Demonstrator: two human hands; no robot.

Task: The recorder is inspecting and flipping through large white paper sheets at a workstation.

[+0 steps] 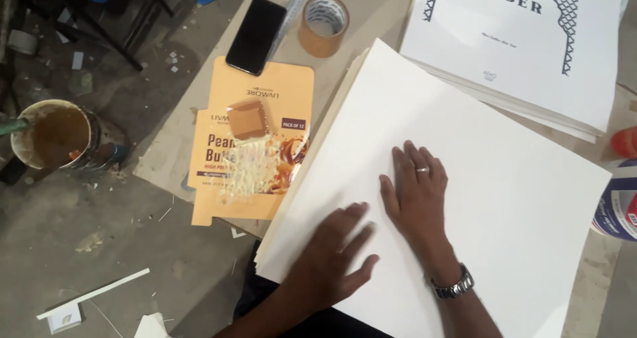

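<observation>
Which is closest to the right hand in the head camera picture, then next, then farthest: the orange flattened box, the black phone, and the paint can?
From the right hand, resting flat on the white sheet:
1. Orange flattened box, to its left.
2. Black phone, up and left, at the box's top end.
3. Paint can, far left on the floor.

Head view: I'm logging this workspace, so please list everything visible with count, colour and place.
White sheet: one, centre, under both hands.
Printed white sheets: a stack, top right.
Flattened carton: one, orange, left of the sheet.
Phone: one, black, on the carton's top edge.
Tape roll: one, brown, top centre.
Ruler: one, grey, between phone and tape.
Glue pot: one, brownish, far left on the floor.
Left hand: flat on the sheet, blurred.
Right hand: flat on the sheet, ring on a finger; wristwatch on the wrist.
</observation>
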